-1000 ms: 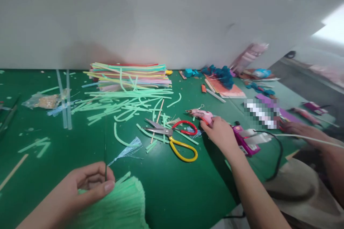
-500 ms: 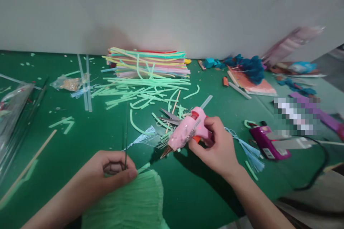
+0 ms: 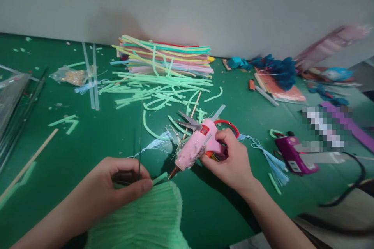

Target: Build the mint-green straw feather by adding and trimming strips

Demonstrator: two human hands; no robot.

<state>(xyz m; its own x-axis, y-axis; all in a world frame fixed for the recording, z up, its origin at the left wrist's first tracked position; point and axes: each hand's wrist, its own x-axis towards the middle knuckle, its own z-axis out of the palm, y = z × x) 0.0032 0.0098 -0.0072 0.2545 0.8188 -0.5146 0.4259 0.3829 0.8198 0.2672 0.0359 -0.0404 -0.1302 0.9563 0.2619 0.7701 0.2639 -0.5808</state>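
Low in the frame, left of centre, the left hand (image 3: 117,186) pinches a thin dark wire (image 3: 140,140) between thumb and forefinger, holding it upright against the gathered top edge of a pale green fringe of cut paper (image 3: 146,221) that spreads toward the bottom edge. Just right of centre, the right hand (image 3: 230,161) is closed around the grip of a pink glue gun (image 3: 195,148), whose nozzle tilts down and left and ends close beside the pinch, not quite touching it as far as can be seen. The fringe looks very light and soft, likely to crumple or tear if squeezed, so it seems best held at its bunched top where the strands are packed; the wire looks stiff but slender and probably slips unless pinched firmly. The glue gun seems rigid and light enough for one hand, and its tip is probably hot, so the handle is the place to hold it. Behind the gun on the green table (image 3: 87,140) lie scissors (image 3: 189,121) with a red loop showing, scattered light green strips (image 3: 152,95) and a stack of coloured sheets (image 3: 169,58) near the wall; a purple glue gun (image 3: 292,155) rests at right.
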